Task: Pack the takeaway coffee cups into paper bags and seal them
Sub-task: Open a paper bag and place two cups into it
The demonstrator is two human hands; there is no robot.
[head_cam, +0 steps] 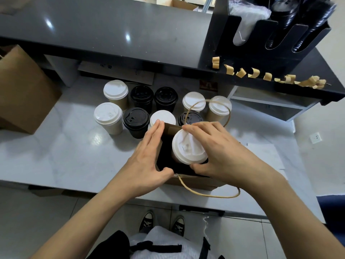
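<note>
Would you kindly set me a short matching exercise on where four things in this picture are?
Things:
1. white-lidded cup
2. tape strips
3. left hand
4. large brown bag

Places:
A. along the dark shelf's edge
B. far left of the counter
C. inside the open paper bag
D. against that bag's left wall

Pairs: 1-C, 2-A, 3-D, 4-B

Six white-lidded paper cups [115, 90]: five stand on the pale marble desk [56, 156], one sits in the open brown paper bag [194, 182]. Four black-lidded black cups [136, 118]. Eight curled brown tape strips [216, 62] hang along the dark shelf [242, 73].
</note>
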